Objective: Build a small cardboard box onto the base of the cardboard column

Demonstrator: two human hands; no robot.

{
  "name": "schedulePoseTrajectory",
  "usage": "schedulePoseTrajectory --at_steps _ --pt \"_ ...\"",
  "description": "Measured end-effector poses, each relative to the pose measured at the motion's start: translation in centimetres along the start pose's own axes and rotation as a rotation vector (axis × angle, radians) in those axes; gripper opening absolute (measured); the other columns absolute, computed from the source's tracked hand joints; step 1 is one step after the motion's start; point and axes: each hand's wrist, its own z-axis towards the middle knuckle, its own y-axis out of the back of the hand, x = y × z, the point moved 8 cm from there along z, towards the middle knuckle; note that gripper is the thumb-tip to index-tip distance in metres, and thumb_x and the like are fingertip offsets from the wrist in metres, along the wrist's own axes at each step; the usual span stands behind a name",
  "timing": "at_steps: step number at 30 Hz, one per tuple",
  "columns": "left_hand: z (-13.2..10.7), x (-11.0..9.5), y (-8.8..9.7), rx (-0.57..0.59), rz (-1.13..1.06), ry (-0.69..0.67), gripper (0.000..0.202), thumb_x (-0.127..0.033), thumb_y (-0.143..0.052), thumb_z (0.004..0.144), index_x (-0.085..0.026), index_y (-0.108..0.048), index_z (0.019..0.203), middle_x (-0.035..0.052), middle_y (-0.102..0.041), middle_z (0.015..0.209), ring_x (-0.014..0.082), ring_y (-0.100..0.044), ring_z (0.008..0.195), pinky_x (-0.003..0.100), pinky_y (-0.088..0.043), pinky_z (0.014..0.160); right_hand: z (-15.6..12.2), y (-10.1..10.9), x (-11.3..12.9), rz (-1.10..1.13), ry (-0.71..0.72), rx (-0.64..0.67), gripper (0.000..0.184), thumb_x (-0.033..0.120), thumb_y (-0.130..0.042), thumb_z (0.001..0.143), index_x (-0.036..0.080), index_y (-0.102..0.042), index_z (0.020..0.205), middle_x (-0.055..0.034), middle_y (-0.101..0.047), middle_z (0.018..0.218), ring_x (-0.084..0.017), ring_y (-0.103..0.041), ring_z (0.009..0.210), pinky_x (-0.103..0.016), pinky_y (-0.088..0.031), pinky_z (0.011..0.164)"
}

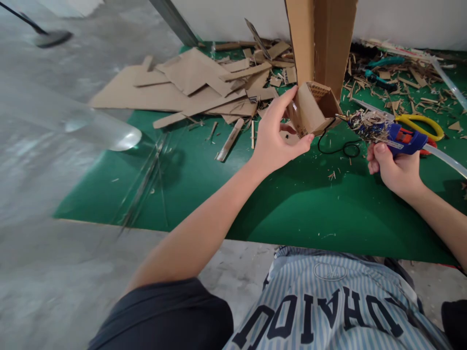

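Observation:
My left hand (277, 131) grips a small open cardboard box (310, 109), thumb along its near lower side and fingers on its left. The box is tilted, its open side turned to the right. In my right hand (396, 167) is a blue hot glue gun (396, 138) with a red part on its body and a clear glue stick (447, 160) out of its back. Bits of debris cling around the gun's front. Its metal nozzle points left and is at the box's right edge; whether they touch I cannot tell. A thin black cord (350, 148) loops below the nozzle.
A tall cardboard column (321, 43) stands behind the box. Cardboard scraps (197, 80) heap at the back left of the green table (292, 209). Yellow-handled scissors (423, 121) lie behind the gun, with teal-handled pliers (381, 80) farther back. A blurred clear cylinder (116, 136) is at left.

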Motion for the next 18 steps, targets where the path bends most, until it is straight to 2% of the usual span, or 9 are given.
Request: schedulePoseTrajectory --at_steps 4,7,11,15,18 --pt "0.1 0.3 0.2 -0.008 0.031 0.032 0.075 -0.044 -0.081 0.078 -0.038 -0.049 0.146 0.0067 -0.048 0.156 0.0292 -0.055 0.138 0.027 -0.06 0.085 0.0 0.1 0.3 -0.042 0.022 -0.003 0.052 0.069 -0.065 0.088 0.022 -0.056 0.066 -0.0007 -0.056 0.058 -0.011 -0.053 0.045 -0.029 -0.047 0.043" --pt "0.2 0.5 0.2 -0.01 0.111 -0.043 0.081 -0.056 -0.076 0.081 -0.04 -0.04 0.152 0.0075 -0.046 0.158 0.0316 -0.051 0.142 0.032 -0.062 0.088 0.0 0.1 0.3 -0.043 0.021 0.006 0.052 0.069 -0.065 0.088 0.022 -0.055 0.065 -0.0002 -0.055 0.056 -0.012 -0.053 0.045 -0.029 -0.048 0.043" --pt "0.3 1.1 0.0 -0.004 0.169 -0.172 0.084 -0.064 -0.07 0.084 -0.043 -0.031 0.155 0.0092 -0.044 0.158 0.0342 -0.054 0.138 0.037 -0.063 0.086 0.1 0.1 0.1 -0.047 0.036 0.016 0.05 0.065 -0.065 0.09 0.022 -0.056 0.066 -0.0001 -0.056 0.055 -0.012 -0.054 0.045 -0.029 -0.049 0.045" --pt "0.3 1.5 0.0 0.005 0.205 -0.183 0.09 -0.067 -0.071 0.082 -0.042 -0.029 0.157 0.0112 -0.047 0.154 0.0353 -0.055 0.134 0.038 -0.063 0.084 0.1 0.2 -0.1 -0.069 0.045 0.024 0.05 0.065 -0.064 0.091 0.023 -0.055 0.065 0.0005 -0.055 0.053 -0.012 -0.054 0.044 -0.029 -0.049 0.045" --pt "0.3 1.1 0.1 0.001 0.194 -0.194 0.088 -0.066 -0.071 0.083 -0.043 -0.03 0.157 0.0113 -0.048 0.152 0.0348 -0.055 0.133 0.038 -0.063 0.084 0.1 0.2 -0.1 -0.079 0.045 0.025 0.049 0.063 -0.065 0.091 0.023 -0.055 0.066 0.0007 -0.055 0.053 -0.012 -0.054 0.044 -0.029 -0.049 0.044"
